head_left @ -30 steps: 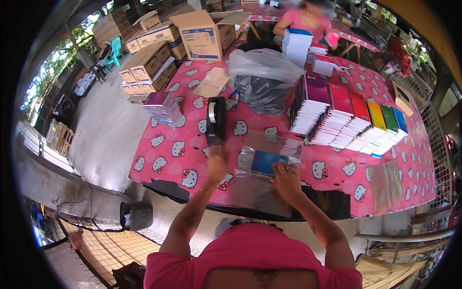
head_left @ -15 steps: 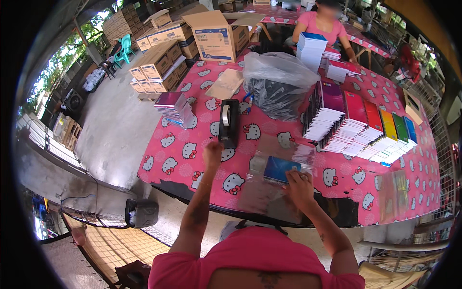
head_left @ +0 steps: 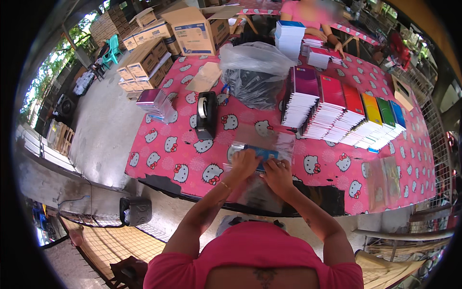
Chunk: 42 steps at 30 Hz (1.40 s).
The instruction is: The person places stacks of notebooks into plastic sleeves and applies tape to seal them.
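Observation:
A blue spiral notebook [head_left: 260, 153] lies in a clear plastic bag [head_left: 285, 143] at the table's near edge, partly covered by both hands. My left hand [head_left: 245, 163] presses down on the notebook's left part, fingers bent and close together; whatever is under its fingertips is hidden. On the notebook's right side rests my right hand [head_left: 278, 173], its fingers curled over the near right edge and holding it. The two hands are close side by side. Beyond my left hand stands a black tape dispenser [head_left: 205, 120] with a roll of tape [head_left: 202, 107] in it.
Stacked spiral notebooks [head_left: 332, 92] in several colours stand to the right. Wrapped notebooks [head_left: 155, 103] sit at the left edge. A grey plastic sack [head_left: 257, 67] and an open carton [head_left: 194, 33] are farther back. Clear sleeves [head_left: 383, 180] lie at right. Across the table is another person [head_left: 308, 14].
My left hand has left the tape dispenser and come right onto the bagged notebook. My right hand stays at the notebook's right side. The whole view has shifted slightly.

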Available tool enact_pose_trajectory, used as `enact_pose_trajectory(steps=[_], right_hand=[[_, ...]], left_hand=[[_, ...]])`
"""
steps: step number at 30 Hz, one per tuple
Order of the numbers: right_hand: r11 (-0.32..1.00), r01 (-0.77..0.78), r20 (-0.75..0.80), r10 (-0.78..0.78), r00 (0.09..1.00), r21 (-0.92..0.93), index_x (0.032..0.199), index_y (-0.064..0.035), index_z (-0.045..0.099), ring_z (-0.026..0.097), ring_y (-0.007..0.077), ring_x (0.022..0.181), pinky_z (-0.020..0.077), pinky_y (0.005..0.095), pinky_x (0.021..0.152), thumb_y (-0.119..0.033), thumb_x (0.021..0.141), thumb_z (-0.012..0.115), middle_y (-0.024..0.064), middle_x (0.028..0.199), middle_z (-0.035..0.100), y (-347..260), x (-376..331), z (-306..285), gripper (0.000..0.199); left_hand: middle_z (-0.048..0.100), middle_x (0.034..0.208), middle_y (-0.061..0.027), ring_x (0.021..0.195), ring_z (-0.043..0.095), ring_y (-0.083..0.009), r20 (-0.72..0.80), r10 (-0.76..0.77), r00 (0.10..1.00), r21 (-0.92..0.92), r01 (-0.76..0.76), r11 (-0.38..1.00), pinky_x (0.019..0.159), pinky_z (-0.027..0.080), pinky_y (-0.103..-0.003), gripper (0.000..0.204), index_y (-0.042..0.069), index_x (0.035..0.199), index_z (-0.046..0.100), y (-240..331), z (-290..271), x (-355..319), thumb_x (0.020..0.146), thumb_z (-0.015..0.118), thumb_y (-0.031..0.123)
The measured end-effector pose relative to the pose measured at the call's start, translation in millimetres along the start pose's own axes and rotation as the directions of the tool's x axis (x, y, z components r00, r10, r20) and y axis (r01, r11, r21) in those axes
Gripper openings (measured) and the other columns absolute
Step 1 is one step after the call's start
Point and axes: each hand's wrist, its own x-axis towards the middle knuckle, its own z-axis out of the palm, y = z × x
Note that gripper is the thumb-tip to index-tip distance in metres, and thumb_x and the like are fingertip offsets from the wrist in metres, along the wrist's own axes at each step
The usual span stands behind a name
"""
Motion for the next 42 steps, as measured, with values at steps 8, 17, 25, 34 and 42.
enact_pose_trajectory(steps=[8, 17, 25, 34, 42], right_hand=[[0.988, 0.008, -0.06, 0.001, 0.998, 0.155, 0.125, -0.0122, 0.064, 0.059, 0.0295, 0.106, 0.0386, 0.0457, 0.098, -0.05, 0.086, 0.068, 0.0137, 0.113, 0.06, 19, 25, -3, 0.055], [0.337, -0.697, 0.768, -0.158, 0.621, 0.633, 0.145, -0.01, 0.049, 0.07, 0.0284, 0.096, 0.0522, 0.0406, 0.085, -0.078, 0.092, 0.033, 0.0183, 0.121, 0.067, 130, 109, -22, 0.088], [0.361, -0.334, 0.351, 0.02, 0.936, 0.871, 0.139, -0.013, 0.054, 0.063, 0.0269, 0.113, 0.0472, 0.0447, 0.095, -0.064, 0.094, 0.049, 0.0135, 0.131, 0.06, 92, 69, -48, 0.068], [0.874, 0.167, -0.084, -0.145, 0.986, 0.456, 0.111, -0.0145, 0.07, 0.059, 0.0274, 0.111, 0.0377, 0.0462, 0.103, -0.034, 0.087, 0.071, 0.0042, 0.131, 0.059, 14, 77, -115, 0.03], [0.932, 0.047, 0.012, -0.055, 0.998, 0.36, 0.114, -0.0126, 0.072, 0.065, 0.0256, 0.098, 0.0381, 0.0425, 0.096, -0.041, 0.088, 0.068, 0.0059, 0.11, 0.071, -25, 87, -100, 0.039]], left_hand=[[0.069, 0.088, -0.0164, 0.087, 0.066, -0.038, -0.014, 0.229, 0.973, 0.094, -0.227, 0.969, 0.085, 0.047, -0.048, 0.031, 0.008, 0.091, 0.063, -16, -18, -18, 0.083, 0.073, 0.036], [0.065, 0.11, -0.0171, 0.104, 0.062, -0.0388, -0.325, 0.54, 0.777, -0.206, -0.615, 0.761, 0.088, 0.049, -0.049, 0.039, 0.006, 0.125, 0.058, -14, -27, -39, 0.087, 0.063, 0.008], [0.065, 0.106, -0.0283, 0.1, 0.065, -0.0458, -0.239, 0.088, 0.967, -0.544, -0.208, 0.813, 0.077, 0.053, -0.048, 0.035, 0.002, 0.13, 0.054, -56, -1, -25, 0.095, 0.055, 0.004], [0.064, 0.08, -0.001, 0.07, 0.055, -0.0099, 0.017, -0.455, 0.89, -0.733, 0.321, 0.6, 0.062, 0.044, -0.026, 0.03, 0.005, 0.108, 0.07, -202, -88, 73, 0.087, 0.074, 0.026], [0.069, 0.078, 0.0022, 0.06, 0.059, -0.0078, 0.026, -0.49, 0.871, -0.935, 0.194, 0.296, 0.052, 0.042, -0.024, 0.013, 0.006, 0.092, 0.073, -200, -57, 31, 0.085, 0.071, 0.017]])
